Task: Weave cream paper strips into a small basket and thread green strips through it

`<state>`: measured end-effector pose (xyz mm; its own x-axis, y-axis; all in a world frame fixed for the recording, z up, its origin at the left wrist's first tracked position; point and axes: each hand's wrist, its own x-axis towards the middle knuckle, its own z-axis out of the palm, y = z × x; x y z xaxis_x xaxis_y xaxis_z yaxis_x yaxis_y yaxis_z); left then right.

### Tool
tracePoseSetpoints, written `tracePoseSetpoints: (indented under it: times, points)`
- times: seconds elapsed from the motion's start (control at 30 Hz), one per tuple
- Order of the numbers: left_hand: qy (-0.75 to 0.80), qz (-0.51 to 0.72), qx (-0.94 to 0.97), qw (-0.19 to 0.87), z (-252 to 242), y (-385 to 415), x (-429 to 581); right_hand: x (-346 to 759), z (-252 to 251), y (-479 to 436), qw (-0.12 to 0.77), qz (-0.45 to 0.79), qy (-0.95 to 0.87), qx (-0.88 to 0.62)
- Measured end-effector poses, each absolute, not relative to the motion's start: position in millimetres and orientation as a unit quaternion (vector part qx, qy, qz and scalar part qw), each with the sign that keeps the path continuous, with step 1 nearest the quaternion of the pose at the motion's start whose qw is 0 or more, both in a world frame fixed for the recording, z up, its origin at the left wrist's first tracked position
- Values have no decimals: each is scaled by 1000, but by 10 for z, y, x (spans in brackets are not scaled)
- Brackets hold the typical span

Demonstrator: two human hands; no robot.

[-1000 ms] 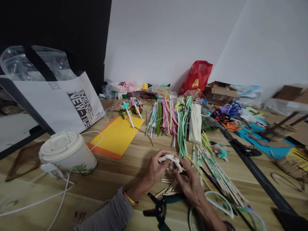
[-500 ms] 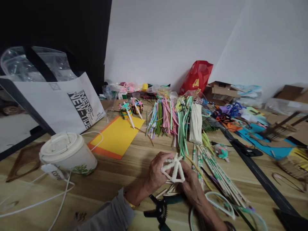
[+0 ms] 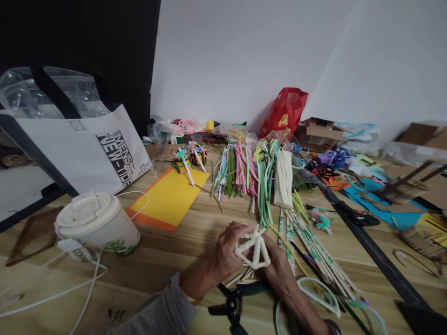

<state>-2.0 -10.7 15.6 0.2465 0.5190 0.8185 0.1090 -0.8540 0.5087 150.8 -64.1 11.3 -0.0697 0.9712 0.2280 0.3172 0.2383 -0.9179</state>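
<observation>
Between my hands is a small cream-white frame (image 3: 256,250) that looks made of fuzzy pipe cleaners, with legs spreading down from a bunched top. My left hand (image 3: 230,253) grips its left side, fingers curled behind it. On its right side, my right hand (image 3: 278,263) is closed on it, the fingertips mostly hidden. Short cut sticks (image 3: 240,279) lie on the table just below the frame. Black-handled pruning shears (image 3: 232,302) rest between my forearms.
Paper-banded sticks (image 3: 314,251) and a clear tube loop (image 3: 319,295) lie to the right. Coloured pipe cleaners (image 3: 240,172) and a white bundle (image 3: 283,179) are behind. Yellow paper (image 3: 174,195), a lidded coffee cup (image 3: 99,223) and a white bag (image 3: 80,149) stand or lie left.
The white frame has turned slightly and shifted a little right and down in my hands. Both hands keep their hold; the things on the table stay as they were.
</observation>
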Motion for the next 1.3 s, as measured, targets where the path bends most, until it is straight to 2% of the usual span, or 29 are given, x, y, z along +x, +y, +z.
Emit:
tracePoseSetpoints:
  times: [0.27, 0.57, 0.73, 0.8, 1.0, 1.3]
  points:
    - [243, 570, 746, 244, 180, -104, -17, 1497, 187, -650, 467, 371, -629, -498]
    - [355, 448, 673, 469, 233, -98, -4, 1474, 186, -643, 475, 549, -446, -524]
    - [316, 376, 616, 616, 124, -85, 47, 1464, 209, -652, 460, 562, -437, -531]
    - [308, 383, 592, 639, 81, -60, 58, 1461, 223, -662, 441, 560, -452, -536]
    - [358, 471, 596, 543, 13, 23, 24, 1458, 204, -657, 429, 526, -509, -528]
    - [302, 545, 681, 385, 107, -17, -35, 1453, 210, -606, 533, 466, -494, -505]
